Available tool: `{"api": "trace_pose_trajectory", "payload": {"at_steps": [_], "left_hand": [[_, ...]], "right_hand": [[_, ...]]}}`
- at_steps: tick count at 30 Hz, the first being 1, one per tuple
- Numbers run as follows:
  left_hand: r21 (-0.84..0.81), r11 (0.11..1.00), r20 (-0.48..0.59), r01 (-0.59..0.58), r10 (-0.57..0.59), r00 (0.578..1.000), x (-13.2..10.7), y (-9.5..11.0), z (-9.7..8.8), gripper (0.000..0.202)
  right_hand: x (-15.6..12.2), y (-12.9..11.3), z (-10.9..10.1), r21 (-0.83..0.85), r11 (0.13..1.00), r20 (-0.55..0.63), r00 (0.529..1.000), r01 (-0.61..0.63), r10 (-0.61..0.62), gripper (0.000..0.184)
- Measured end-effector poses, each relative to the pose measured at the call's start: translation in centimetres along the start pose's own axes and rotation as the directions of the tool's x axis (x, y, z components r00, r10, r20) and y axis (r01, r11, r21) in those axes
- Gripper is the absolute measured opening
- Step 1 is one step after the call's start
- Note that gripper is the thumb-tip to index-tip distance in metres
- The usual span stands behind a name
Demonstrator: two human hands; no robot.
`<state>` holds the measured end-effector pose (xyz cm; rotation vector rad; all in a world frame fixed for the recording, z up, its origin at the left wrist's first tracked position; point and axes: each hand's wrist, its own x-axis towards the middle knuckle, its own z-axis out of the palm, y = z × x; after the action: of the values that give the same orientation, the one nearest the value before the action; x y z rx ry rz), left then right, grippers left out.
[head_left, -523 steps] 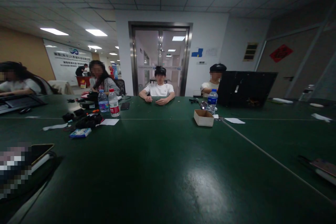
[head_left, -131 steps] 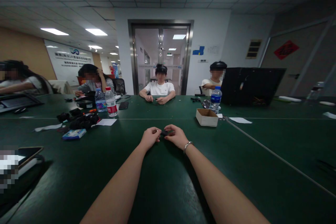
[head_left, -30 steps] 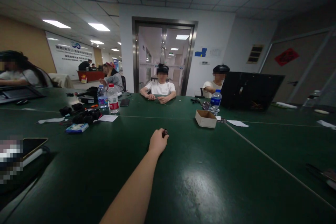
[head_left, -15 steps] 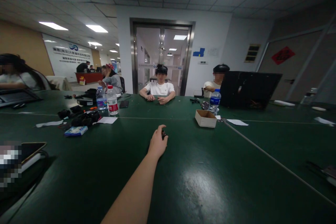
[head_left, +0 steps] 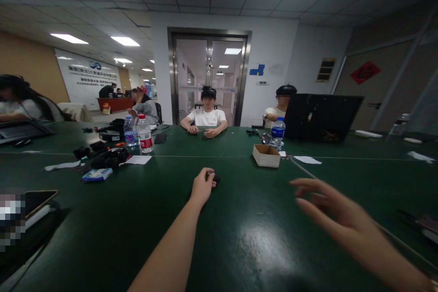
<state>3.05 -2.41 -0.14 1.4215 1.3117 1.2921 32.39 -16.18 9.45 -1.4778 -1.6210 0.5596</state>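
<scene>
One dark piece (head_left: 217, 177) at the left hand (head_left: 203, 186), right hand (head_left: 330, 205) well apart

Take twelve o'clock as the far side of the desk (head_left: 239, 212). The dark piece sits low over the desk in the middle of the near half, its exposed end showing at about two o'clock from the left hand. That hand's fingers curl around the near end, and the grip looks closed on it. Whether the piece also rests on the desk is not clear.

The left hand is by far the nearer. From the right hand, the piece lies at nine o'clock with bare desk between. The right grip is loosely spread, holding nothing visible, and blurred. The exposed end seems to point toward three o'clock, so the long axis may run across the desk, but the fingers cover too much to be sure.

An open box (head_left: 267, 159) stands at two o'clock from the left hand and between ten and eleven from the right, touching neither. Just beyond it is a blue-capped bottle (head_left: 278, 130). At twelve o'clock, a person (head_left: 207, 117) sits across the desk.
</scene>
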Motion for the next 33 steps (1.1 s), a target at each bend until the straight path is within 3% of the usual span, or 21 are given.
{"api": "trace_pose_trajectory", "payload": {"at_steps": [2,4,6,8,11,14,22,26,30,33], "left_hand": [[-0.141,0.99,-0.028,-0.007,0.003,1.0,0.3,-0.1,-0.1,0.02],[-0.271,0.962,-0.069,-0.036,0.018,0.997,0.6,-0.2,-0.1,0.023],[-0.364,0.929,-0.099,-0.064,0.03,0.995,0.9,-0.2,-0.2,0.029],[-0.425,0.901,-0.113,-0.088,0.044,0.993,1.2,-0.2,-0.3,0.036],[-0.447,0.887,-0.139,-0.116,0.059,0.989,1.6,-0.4,-0.3,0.038],[-0.384,0.916,-0.172,-0.117,0.053,0.984,1.8,-0.5,-0.3,0.034],[-0.204,0.979,-0.152,-0.019,-0.013,0.988,1.6,0.3,-0.2,0.022],[-0.209,0.978,-0.155,0.012,-0.045,0.987,2.0,-0.2,-0.6,0.025],[-0.27,0.961,-0.192,0.054,-0.109,0.975,2.6,-0.9,-1.3,0.031],[-0.29,0.956,-0.18,0.034,-0.09,0.98,2.6,-1.0,-1.3,0.032]], "right_hand": [[2.8,-1.5,4.2,0.068,0.998,0.259,0.966,-0.005,-0.013,0.041],[6.2,-2.6,9.4,0.151,0.98,0.395,0.916,-0.133,0.064,0.042],[9.0,-3.1,14.5,0.269,0.918,0.459,0.877,-0.291,0.144,0.04],[11.0,-3.1,18.4,0.412,0.831,0.527,0.841,-0.374,0.117,0.033],[12.3,-2.4,22.0,0.556,0.756,0.494,0.869,-0.346,0.034,0.021],[12.7,-1.1,23.3,0.642,0.716,0.407,0.913,-0.274,-0.017,0.019],[12.8,0.7,23.3,0.75,0.623,0.336,0.94,-0.222,-0.069,0.033],[12.8,0.6,23.1,0.751,0.618,0.337,0.94,-0.234,-0.053,0.034],[12.8,0.7,22.7,0.79,0.56,0.32,0.947,-0.25,-0.029,0.033],[12.8,0.7,22.5,0.785,0.553,0.35,0.936,-0.281,-0.022,0.03]]}}
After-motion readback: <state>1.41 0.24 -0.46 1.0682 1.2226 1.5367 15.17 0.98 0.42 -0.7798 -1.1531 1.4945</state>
